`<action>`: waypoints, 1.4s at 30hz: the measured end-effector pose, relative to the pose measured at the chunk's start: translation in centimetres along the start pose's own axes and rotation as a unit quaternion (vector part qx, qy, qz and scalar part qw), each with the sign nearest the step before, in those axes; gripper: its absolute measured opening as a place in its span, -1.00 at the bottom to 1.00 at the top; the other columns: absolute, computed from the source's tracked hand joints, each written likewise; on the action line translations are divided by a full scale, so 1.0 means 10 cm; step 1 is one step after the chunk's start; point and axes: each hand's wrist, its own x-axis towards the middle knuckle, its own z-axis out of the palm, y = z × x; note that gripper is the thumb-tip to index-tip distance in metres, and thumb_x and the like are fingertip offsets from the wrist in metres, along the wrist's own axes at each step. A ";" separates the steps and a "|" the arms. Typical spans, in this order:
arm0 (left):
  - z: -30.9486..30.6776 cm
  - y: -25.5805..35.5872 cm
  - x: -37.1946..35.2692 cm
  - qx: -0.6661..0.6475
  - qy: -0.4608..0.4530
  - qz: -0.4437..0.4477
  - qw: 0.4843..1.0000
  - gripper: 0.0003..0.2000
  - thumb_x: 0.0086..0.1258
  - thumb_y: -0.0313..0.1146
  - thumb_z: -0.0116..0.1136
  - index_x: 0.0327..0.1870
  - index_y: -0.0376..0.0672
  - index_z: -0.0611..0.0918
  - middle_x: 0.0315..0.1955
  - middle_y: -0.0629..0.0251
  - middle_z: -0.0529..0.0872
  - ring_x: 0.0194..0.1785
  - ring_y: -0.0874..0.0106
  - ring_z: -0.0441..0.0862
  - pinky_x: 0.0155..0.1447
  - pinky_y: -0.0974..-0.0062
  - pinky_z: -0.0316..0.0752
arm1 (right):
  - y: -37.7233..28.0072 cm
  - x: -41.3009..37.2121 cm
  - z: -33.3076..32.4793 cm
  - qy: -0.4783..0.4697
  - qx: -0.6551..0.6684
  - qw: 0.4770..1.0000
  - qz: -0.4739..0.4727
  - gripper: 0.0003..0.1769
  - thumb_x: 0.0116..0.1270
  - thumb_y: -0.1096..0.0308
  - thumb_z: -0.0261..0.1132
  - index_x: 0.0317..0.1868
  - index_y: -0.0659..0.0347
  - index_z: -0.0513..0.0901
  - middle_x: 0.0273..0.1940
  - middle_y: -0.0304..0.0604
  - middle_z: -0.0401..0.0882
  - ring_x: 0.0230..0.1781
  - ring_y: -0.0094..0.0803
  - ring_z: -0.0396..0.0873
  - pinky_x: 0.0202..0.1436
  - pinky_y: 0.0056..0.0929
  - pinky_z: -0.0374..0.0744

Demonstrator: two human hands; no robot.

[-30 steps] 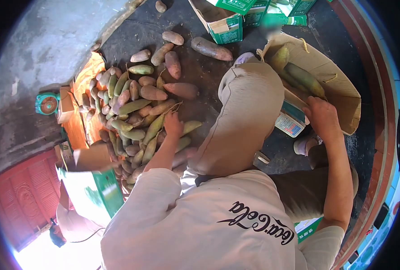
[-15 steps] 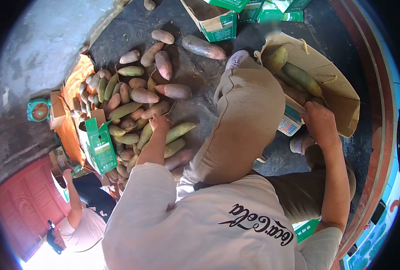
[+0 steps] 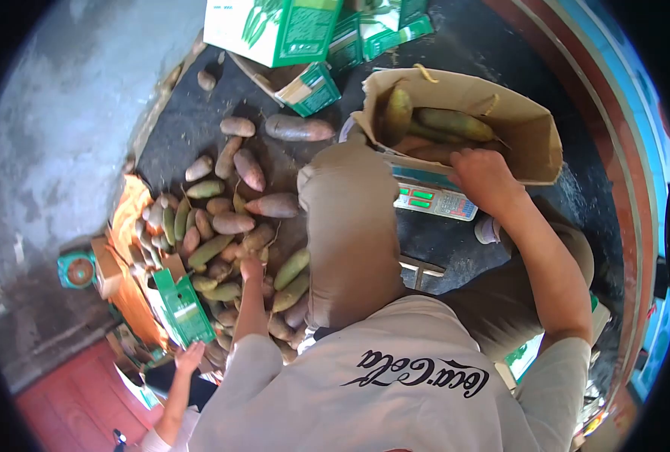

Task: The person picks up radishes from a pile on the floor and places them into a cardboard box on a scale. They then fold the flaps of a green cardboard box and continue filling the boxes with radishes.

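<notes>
My left hand (image 3: 251,269) reaches down into a heap of long green and reddish radishes, near a reddish radish (image 3: 258,238). Its fingertips are hidden, so a grip cannot be made out. My right hand (image 3: 484,179) is curled over the near edge of an open cardboard box (image 3: 535,143). Inside that box lie several radishes, among them a green one (image 3: 455,123) and a yellowish-green one (image 3: 398,113). Under the box is a digital scale (image 3: 444,202) with lit green displays.
A green-and-white carton (image 3: 275,30) and other green boxes (image 3: 320,90) stand at the top. Another green carton (image 3: 184,307) is left of the heap. A co-worker's hand (image 3: 189,355) is beside it. An orange sheet (image 3: 133,282) and a teal fan (image 3: 76,269) lie farther left.
My left hand has shifted nearer to me over the heap. My view has turned, bringing the scale's displays into sight. The co-worker's hand has moved to the green carton.
</notes>
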 end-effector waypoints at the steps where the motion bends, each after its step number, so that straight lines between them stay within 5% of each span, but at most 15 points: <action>1: -0.17 0.02 0.03 -0.106 0.042 -0.062 0.992 -0.61 0.42 -0.08 -0.03 -0.15 -0.30 0.60 -0.41 0.04 0.69 -0.30 0.21 0.68 -0.15 0.31 0.56 | 0.01 0.01 -0.01 -0.003 0.009 1.000 0.001 -0.76 0.16 0.24 0.32 -0.29 0.22 0.55 -0.36 -0.07 0.59 -0.27 -0.16 0.62 -0.21 -0.23 0.57; 2: -0.36 0.02 0.07 -0.302 0.039 -0.187 0.934 -0.62 0.44 -0.10 -0.07 -0.21 -0.30 0.61 -0.48 0.07 0.67 -0.35 0.24 0.68 -0.20 0.32 0.55 | 0.02 0.01 -0.03 -0.005 0.017 1.000 -0.001 -0.76 0.17 0.24 0.32 -0.29 0.23 0.56 -0.36 -0.07 0.59 -0.27 -0.15 0.62 -0.20 -0.23 0.57; 3: -0.62 0.04 0.07 -0.483 0.030 -0.301 0.822 -0.62 0.46 -0.12 -0.10 -0.27 -0.31 0.61 -0.55 0.11 0.66 -0.41 0.27 0.67 -0.24 0.34 0.53 | 0.03 0.02 -0.05 -0.012 0.016 1.000 0.005 -0.76 0.18 0.23 0.31 -0.28 0.23 0.56 -0.35 -0.07 0.60 -0.26 -0.15 0.62 -0.20 -0.23 0.57; 6: -1.50 0.26 0.16 -0.615 0.134 -0.333 0.703 -0.58 0.50 -0.17 -0.20 -0.59 -0.21 0.45 -0.65 0.22 0.56 -0.46 0.33 0.64 -0.37 0.43 0.45 | 0.04 0.01 -0.09 -0.020 0.011 1.000 0.019 -0.77 0.19 0.23 0.29 -0.28 0.23 0.61 -0.32 -0.06 0.64 -0.23 -0.16 0.64 -0.20 -0.25 0.59; 7: -1.67 0.32 0.21 -0.688 0.177 -0.288 0.643 -0.60 0.51 -0.15 -0.20 -0.58 -0.16 0.36 -0.61 0.21 0.53 -0.35 0.28 0.66 -0.34 0.47 0.44 | 0.05 0.00 -0.10 -0.012 0.006 1.000 0.023 -0.79 0.19 0.24 0.27 -0.29 0.21 0.64 -0.31 -0.06 0.66 -0.21 -0.18 0.66 -0.21 -0.26 0.60; 13: -3.43 1.19 0.42 -0.835 0.228 -0.021 0.501 -0.66 0.53 -0.15 -0.18 -0.49 -0.13 0.32 -0.53 0.23 0.47 0.00 0.07 0.60 0.00 0.20 0.39 | 0.16 -0.11 -0.24 -0.008 0.025 0.998 0.054 -0.75 0.23 0.19 0.26 -0.27 0.20 0.67 -0.26 -0.06 0.68 -0.16 -0.17 0.65 -0.15 -0.24 0.60; 17: -4.48 1.82 0.56 -0.830 0.220 0.148 0.491 -0.66 0.55 -0.15 -0.21 -0.48 -0.09 0.34 -0.54 0.28 0.47 0.10 0.07 0.53 0.17 0.04 0.25 | 0.19 -0.20 -0.42 -0.005 0.032 0.995 0.091 -0.74 0.26 0.16 0.24 -0.25 0.18 0.71 -0.23 -0.07 0.69 -0.13 -0.18 0.66 -0.12 -0.24 0.61; 23: -5.14 2.86 0.58 -0.844 0.080 0.297 0.440 -0.65 0.57 -0.16 -0.32 -0.49 -0.05 0.36 -0.52 0.30 0.49 0.14 0.06 0.47 0.30 -0.19 0.14 | 0.38 -0.34 -0.54 0.032 0.048 0.989 0.134 -0.74 0.28 0.17 0.22 -0.24 0.17 0.71 -0.21 -0.08 0.69 -0.12 -0.18 0.66 -0.12 -0.25 0.61; 29: -4.78 3.83 0.79 -0.864 -0.182 0.374 0.285 -0.63 0.55 -0.22 -0.29 -0.45 -0.09 0.53 -0.36 0.16 0.66 0.21 0.09 0.44 0.41 -0.21 -0.01 | 0.57 -0.43 -0.65 0.104 0.072 0.970 0.208 -0.76 0.31 0.23 0.18 -0.26 0.16 0.71 -0.24 -0.02 0.69 -0.17 -0.12 0.67 -0.13 -0.20 0.61; 30: -4.66 3.97 0.79 -0.869 -0.186 0.337 0.311 -0.68 0.54 -0.23 -0.24 -0.40 -0.10 0.53 -0.18 0.09 0.67 0.22 0.10 0.43 0.43 -0.14 0.00 | 0.58 -0.45 -0.69 0.101 0.074 0.967 0.220 -0.76 0.31 0.23 0.17 -0.26 0.17 0.70 -0.24 -0.01 0.69 -0.17 -0.11 0.67 -0.13 -0.20 0.61; 34: -4.46 4.09 0.74 -0.734 -0.179 0.255 0.604 -0.78 0.50 -0.25 -0.12 -0.24 -0.15 0.55 0.08 0.09 0.59 0.24 0.17 0.42 0.40 0.11 0.11 | 0.59 -0.51 -0.80 0.104 0.077 0.963 0.238 -0.76 0.32 0.25 0.16 -0.27 0.20 0.69 -0.25 0.03 0.68 -0.18 -0.09 0.66 -0.13 -0.19 0.61; 37: -4.53 3.87 0.60 -0.661 -0.079 0.281 0.691 -0.79 0.48 -0.29 -0.09 -0.15 -0.22 0.57 0.08 0.12 0.60 0.23 0.23 0.44 0.36 0.22 0.17 | 0.51 -0.56 -0.83 0.096 0.079 0.965 0.230 -0.75 0.33 0.25 0.16 -0.27 0.22 0.69 -0.26 0.03 0.68 -0.18 -0.08 0.66 -0.12 -0.18 0.61; 42: -4.59 3.22 0.46 -0.625 0.074 0.271 0.728 -0.74 0.45 -0.30 -0.02 -0.06 -0.30 0.60 0.03 0.17 0.63 0.17 0.40 0.49 0.29 0.39 0.26 | 0.43 -0.51 -0.70 0.125 0.076 0.973 0.178 -0.74 0.30 0.20 0.19 -0.29 0.24 0.64 -0.39 0.05 0.65 -0.29 -0.05 0.65 -0.21 -0.13 0.59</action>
